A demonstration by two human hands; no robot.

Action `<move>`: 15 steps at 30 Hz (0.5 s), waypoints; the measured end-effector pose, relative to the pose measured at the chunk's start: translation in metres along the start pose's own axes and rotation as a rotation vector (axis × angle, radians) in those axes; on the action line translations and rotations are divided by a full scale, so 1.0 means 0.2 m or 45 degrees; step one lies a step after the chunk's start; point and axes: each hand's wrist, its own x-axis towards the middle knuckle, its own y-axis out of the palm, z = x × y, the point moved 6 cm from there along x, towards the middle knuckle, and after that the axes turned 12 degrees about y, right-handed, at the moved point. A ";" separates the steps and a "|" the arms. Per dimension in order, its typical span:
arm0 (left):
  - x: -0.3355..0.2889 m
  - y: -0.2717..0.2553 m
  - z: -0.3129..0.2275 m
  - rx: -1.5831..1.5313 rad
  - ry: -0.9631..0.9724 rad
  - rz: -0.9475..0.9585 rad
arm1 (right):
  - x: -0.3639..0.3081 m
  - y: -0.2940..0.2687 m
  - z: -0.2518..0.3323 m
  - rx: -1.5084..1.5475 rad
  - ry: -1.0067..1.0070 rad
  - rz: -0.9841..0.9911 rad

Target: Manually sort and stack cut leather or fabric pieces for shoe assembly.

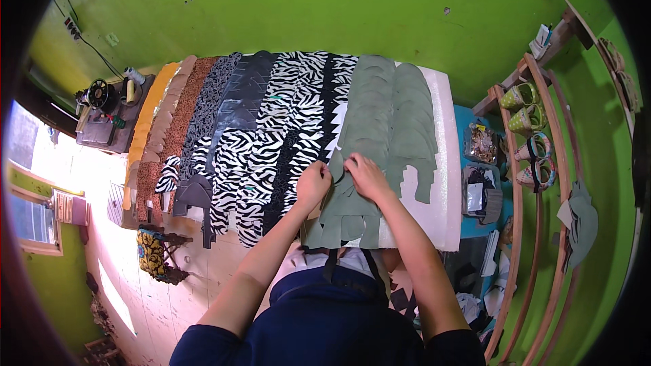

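Overlapping grey-green cut pieces (369,115) lie in long rows on the table in front of me, with looser ones (349,220) near the front edge. Over them, my left hand (314,184) is closed, fingertips pinched at the edge of a small grey-green piece (336,163). Close beside it, my right hand (366,176) has its fingers bent and pinched at the same piece. A narrow dark curved edge shows between the hands. The fingers partly hide what they grip. Zebra-patterned pieces (271,156) lie just left of my left hand.
Rows of black, grey-patterned, brown (190,102) and yellow pieces (150,108) cover the table's left side. A sewing machine (102,98) stands beyond them. At right are clear boxes (480,144) and a wooden rack (519,230) with shoes (525,118). A patterned stool (157,252) stands at lower left.
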 end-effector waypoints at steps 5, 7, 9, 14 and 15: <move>0.00 0.00 0.00 -0.007 -0.045 0.024 | 0.00 0.00 0.00 0.009 0.012 -0.081; 0.00 -0.01 -0.01 -0.005 -0.038 0.021 | 0.01 0.01 0.00 -0.021 0.038 -0.002; 0.00 0.00 -0.02 -0.003 -0.028 0.020 | 0.02 0.03 -0.02 -0.052 0.066 0.076; -0.01 -0.01 0.00 -0.001 -0.035 -0.001 | 0.01 -0.01 0.01 -0.120 -0.079 -0.051; -0.01 -0.02 0.01 -0.001 -0.035 -0.002 | 0.00 -0.01 0.00 -0.121 -0.080 -0.052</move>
